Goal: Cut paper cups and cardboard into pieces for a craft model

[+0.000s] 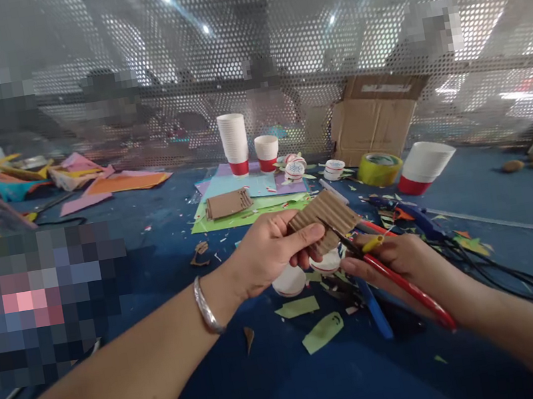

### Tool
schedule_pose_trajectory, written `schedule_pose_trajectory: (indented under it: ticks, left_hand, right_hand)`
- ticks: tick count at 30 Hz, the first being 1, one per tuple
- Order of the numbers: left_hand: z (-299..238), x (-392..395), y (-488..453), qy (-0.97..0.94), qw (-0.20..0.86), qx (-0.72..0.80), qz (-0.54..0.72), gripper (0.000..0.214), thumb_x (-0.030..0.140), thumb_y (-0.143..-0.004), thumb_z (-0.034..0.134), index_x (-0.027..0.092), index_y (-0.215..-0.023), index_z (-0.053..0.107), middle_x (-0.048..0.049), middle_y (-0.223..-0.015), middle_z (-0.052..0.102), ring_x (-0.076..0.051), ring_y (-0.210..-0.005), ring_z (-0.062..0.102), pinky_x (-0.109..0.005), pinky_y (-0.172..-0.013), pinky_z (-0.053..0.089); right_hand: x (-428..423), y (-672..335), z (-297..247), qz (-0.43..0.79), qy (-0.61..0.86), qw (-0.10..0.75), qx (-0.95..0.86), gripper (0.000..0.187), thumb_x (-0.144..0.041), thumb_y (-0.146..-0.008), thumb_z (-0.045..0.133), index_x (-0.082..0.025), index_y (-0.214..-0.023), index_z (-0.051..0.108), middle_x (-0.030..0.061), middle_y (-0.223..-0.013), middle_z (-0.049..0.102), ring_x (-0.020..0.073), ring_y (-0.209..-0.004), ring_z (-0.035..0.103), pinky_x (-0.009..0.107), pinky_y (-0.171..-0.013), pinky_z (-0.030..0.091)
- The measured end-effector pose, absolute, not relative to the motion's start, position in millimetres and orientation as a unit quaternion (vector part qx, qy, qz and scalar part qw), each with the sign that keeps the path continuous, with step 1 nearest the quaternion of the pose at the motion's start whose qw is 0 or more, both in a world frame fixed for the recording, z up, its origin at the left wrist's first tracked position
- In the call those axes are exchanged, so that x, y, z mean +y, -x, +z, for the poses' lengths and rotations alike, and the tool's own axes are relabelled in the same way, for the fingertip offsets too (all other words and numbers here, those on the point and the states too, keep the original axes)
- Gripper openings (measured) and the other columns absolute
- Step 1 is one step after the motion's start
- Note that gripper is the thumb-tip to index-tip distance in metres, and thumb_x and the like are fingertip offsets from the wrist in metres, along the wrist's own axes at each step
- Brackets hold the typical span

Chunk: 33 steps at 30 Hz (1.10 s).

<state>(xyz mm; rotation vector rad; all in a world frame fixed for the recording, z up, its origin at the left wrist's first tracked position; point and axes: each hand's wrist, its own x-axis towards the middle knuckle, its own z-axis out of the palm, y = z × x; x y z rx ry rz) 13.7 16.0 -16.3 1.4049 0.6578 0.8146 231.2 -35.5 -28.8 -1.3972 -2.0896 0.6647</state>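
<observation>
In my left hand [271,246] is a small piece of corrugated cardboard [332,206], pinched between thumb and fingers. My right hand [405,258] grips red-handled scissors [401,282] with a yellow part near the pivot. Their dark blades meet the near edge of the cardboard; how far they have cut in I cannot tell. Just under the hands lie white paper discs or cup bases [289,281], partly hidden. Green paper scraps [322,332] and a blue-handled tool [375,310] rest on the blue table below.
Behind stand stacked paper cups [234,144] and a shorter stack [267,152]. Another cardboard piece [227,204] lies on coloured sheets [199,223]. To the right are yellow tape [380,169], a tilted cup [425,164], a blue glue gun [422,221] and a black cable [517,284].
</observation>
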Motion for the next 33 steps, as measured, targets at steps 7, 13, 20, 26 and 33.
schedule_pose_trajectory:
  ticks: [7, 13, 20, 26, 33]
  left_hand:
    - [-19.8, 16.1, -15.0, -0.617, 0.642, 0.276, 0.362, 0.021, 0.032, -0.090, 0.070, 0.014, -0.082, 0.062, 0.0038, -0.063, 0.060, -0.004, -0.049, 0.051, -0.016, -0.044, 0.034]
    - [-18.3, 12.2, -18.2, -0.630, 0.641, 0.273, 0.344, 0.024, 0.034, -0.088, 0.071, 0.014, -0.079, 0.061, 0.0039, -0.061, 0.058, -0.005, -0.049, 0.050, -0.017, -0.044, 0.035]
    - [-22.3, 11.4, -19.9, -0.601, 0.664, 0.278, 0.348, 0.027, 0.036, -0.087, 0.073, 0.014, -0.078, 0.059, 0.0036, -0.062, 0.059, -0.004, -0.048, 0.049, -0.016, -0.045, 0.036]
    - [-21.6, 10.2, -21.3, -0.581, 0.688, 0.277, 0.336, 0.027, 0.037, -0.086, 0.073, 0.014, -0.080, 0.061, 0.0028, -0.060, 0.061, -0.005, -0.048, 0.050, -0.016, -0.044, 0.036]
    - [-22.2, 9.9, -22.2, -0.562, 0.705, 0.284, 0.325, 0.027, 0.037, -0.084, 0.076, 0.014, -0.079, 0.063, 0.0009, -0.059, 0.064, -0.005, -0.047, 0.052, -0.016, -0.043, 0.034]
  right_hand:
    - [-38.5, -228.6, -26.3, 0.228, 0.542, 0.254, -0.768, 0.052, -0.063, -0.090, 0.058, -0.019, -0.062, 0.061, 0.0037, -0.069, 0.070, 0.0159, -0.061, 0.064, 0.022, -0.049, 0.046]
    - [-38.5, -227.7, -30.8, 0.220, 0.531, 0.263, -0.775, 0.048, -0.061, -0.091, 0.058, -0.020, -0.065, 0.061, 0.0021, -0.064, 0.067, 0.0146, -0.056, 0.062, 0.023, -0.050, 0.048]
    - [-38.9, -224.3, -34.6, 0.214, 0.540, 0.298, -0.758, 0.047, -0.062, -0.090, 0.058, -0.021, -0.069, 0.065, 0.0030, -0.064, 0.069, 0.0208, -0.064, 0.069, 0.025, -0.054, 0.053]
    - [-39.7, -222.2, -31.2, 0.147, 0.551, 0.272, -0.775, 0.058, -0.065, -0.092, 0.053, -0.022, -0.052, 0.051, 0.0007, -0.052, 0.060, 0.0145, -0.046, 0.059, 0.024, -0.045, 0.045]
    - [-39.0, -222.5, -35.1, 0.163, 0.542, 0.291, -0.771, 0.054, -0.065, -0.092, 0.052, -0.022, -0.060, 0.059, 0.0025, -0.058, 0.067, 0.0182, -0.056, 0.067, 0.025, -0.050, 0.050]
